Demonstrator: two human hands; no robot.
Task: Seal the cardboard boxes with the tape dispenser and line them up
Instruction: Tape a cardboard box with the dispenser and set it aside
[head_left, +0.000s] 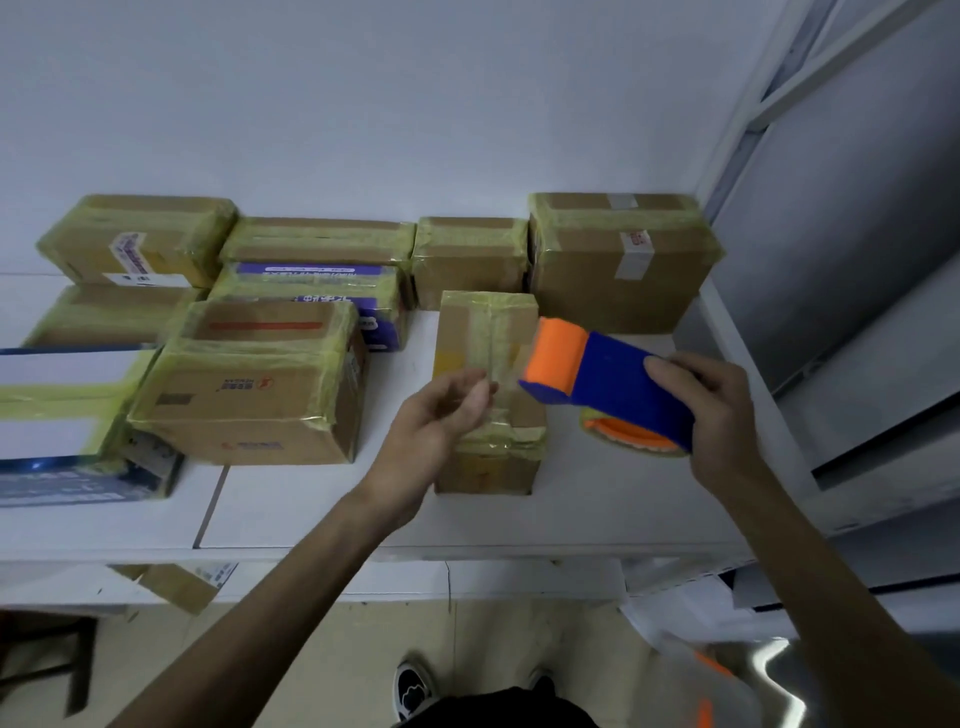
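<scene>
Tape dispenser (615, 387), blue with an orange roller, is held in the air just right of a small cardboard box (485, 322). The box stands on the white table (311, 512) with its long axis running away from the person. The right hand (714, 415) wraps its fingers round the dispenser's rear. The left hand (441, 421), above the box's middle, appears to pinch the free end of the clear tape (503, 376). The tape spans the short gap to the dispenser's mouth, crosswise to the box. Taped boxes (618, 265) stand behind. The strip is probably not yet laid on the lid.
</scene>
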